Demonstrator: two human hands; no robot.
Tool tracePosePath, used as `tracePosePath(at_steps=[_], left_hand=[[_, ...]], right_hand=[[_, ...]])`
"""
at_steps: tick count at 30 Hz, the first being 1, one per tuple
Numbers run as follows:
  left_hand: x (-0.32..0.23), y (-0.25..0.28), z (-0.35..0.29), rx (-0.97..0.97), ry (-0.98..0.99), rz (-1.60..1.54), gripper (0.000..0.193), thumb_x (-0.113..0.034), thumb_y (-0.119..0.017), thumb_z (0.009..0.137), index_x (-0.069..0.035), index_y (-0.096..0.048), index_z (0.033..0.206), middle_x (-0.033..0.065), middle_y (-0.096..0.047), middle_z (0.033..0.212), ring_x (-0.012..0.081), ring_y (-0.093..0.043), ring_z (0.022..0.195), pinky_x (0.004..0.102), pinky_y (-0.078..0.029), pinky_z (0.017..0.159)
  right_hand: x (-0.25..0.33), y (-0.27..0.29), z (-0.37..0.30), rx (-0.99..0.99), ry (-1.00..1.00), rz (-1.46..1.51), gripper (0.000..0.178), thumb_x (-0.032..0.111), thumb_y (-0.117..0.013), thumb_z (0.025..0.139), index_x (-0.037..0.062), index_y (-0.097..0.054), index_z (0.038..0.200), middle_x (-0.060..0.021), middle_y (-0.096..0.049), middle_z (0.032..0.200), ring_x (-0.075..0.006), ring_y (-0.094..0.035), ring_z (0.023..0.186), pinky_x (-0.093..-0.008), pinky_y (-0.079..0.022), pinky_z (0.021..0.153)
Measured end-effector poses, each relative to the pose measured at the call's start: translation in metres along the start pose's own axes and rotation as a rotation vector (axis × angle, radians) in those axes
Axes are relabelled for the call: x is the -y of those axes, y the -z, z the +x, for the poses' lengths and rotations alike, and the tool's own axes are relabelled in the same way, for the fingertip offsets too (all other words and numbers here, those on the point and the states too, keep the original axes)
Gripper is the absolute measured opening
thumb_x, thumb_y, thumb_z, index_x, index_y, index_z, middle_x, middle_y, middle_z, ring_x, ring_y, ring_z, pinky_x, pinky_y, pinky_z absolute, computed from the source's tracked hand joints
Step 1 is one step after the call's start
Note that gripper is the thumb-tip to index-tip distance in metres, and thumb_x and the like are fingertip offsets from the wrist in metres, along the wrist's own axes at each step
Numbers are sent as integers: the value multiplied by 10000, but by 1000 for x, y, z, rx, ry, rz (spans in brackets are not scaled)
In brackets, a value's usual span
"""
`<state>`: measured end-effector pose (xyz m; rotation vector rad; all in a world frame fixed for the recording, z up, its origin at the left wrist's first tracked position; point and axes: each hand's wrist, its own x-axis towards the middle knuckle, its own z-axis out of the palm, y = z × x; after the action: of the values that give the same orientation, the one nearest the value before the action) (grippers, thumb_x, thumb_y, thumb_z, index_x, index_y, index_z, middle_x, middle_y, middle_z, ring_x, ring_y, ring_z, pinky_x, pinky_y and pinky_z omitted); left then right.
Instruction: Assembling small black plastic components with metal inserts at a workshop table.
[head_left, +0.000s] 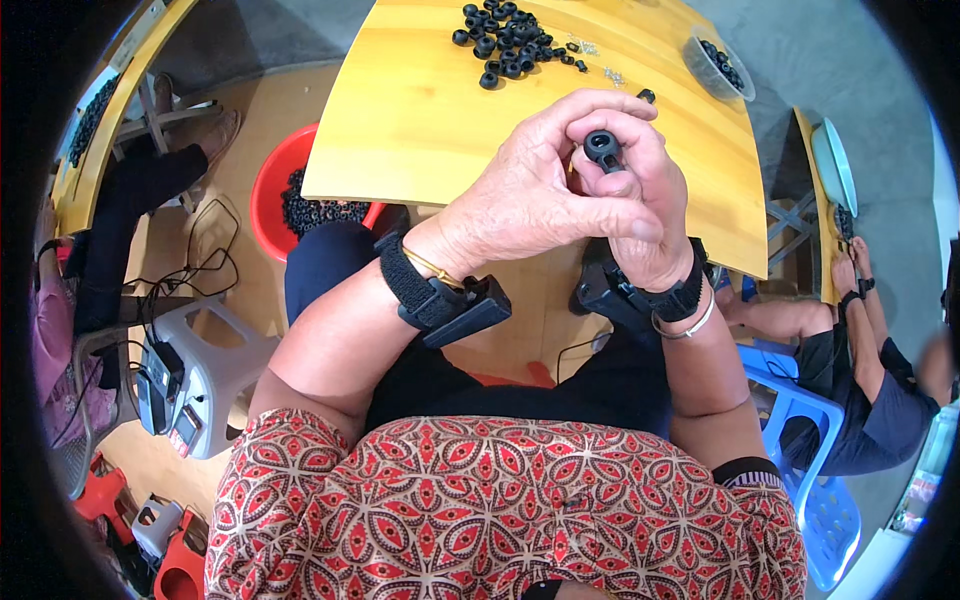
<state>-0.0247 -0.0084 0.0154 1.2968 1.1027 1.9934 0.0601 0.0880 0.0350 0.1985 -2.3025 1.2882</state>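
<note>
My right hand (655, 200) is closed, its thumb and forefinger pinching a black round plastic cord lock (602, 148) with a hole facing up. My left hand (525, 195) arches around the right from the left side, forefinger and thumb spread apart. Its thumb lies across the front of the right hand, and its remaining fingers are hidden. Just past the left forefinger's tip shows a small black piece (646, 96); whether it touches the finger, I cannot tell. Both hands are above the near part of the yellow table (400, 130).
A pile of black round pieces (510, 40) lies at the table's far side, with small shiny bits (613, 77) beside it. A clear tub (720, 65) stands far right. Left of my knees is a red basin (268, 190). Other people sit on both sides; a blue chair (815, 420) is at right.
</note>
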Motion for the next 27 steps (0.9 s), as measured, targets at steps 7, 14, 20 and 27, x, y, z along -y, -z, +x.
tracePosePath(at_steps=[7, 14, 20, 27], left_hand=[[0, 1, -1, -102, -17, 80, 500, -164, -707, 633, -21, -480, 1054, 67, -524, 984, 131, -501, 915, 257, -424, 804], [1, 0, 0, -172, -29, 67, 451, -238, -716, 632, -10, -505, 959, 39, -512, 842, 95, -488, 794, 224, -429, 706], [-3, 11, 1, -95, -12, -103, 406, -222, -619, 753, -7, -486, 1070, 63, -537, 935, 115, -514, 862, 252, -451, 731], [-5, 23, 3, -67, -24, -108, 341, -62, -551, 789, -20, -479, 1120, 48, -556, 913, 96, -538, 781, 235, -477, 686]], right_hand=[[0, -6, 9, -15, 61, -73, 203, 189, -441, 819, 49, -479, 961, -85, -498, 773, -203, -518, 674, -278, -425, 610], [0, -9, 10, -53, 32, 27, 185, 169, -462, 810, 42, -485, 943, -95, -500, 773, -212, -518, 670, -280, -423, 617], [5, 4, 8, -28, -8, -184, 196, 140, -457, 820, 22, -461, 977, -113, -507, 761, -226, -528, 669, -283, -426, 611], [11, 10, 14, 25, -30, -157, 189, 155, -434, 849, 12, -475, 967, -74, -532, 694, -172, -517, 544, -260, -425, 526]])
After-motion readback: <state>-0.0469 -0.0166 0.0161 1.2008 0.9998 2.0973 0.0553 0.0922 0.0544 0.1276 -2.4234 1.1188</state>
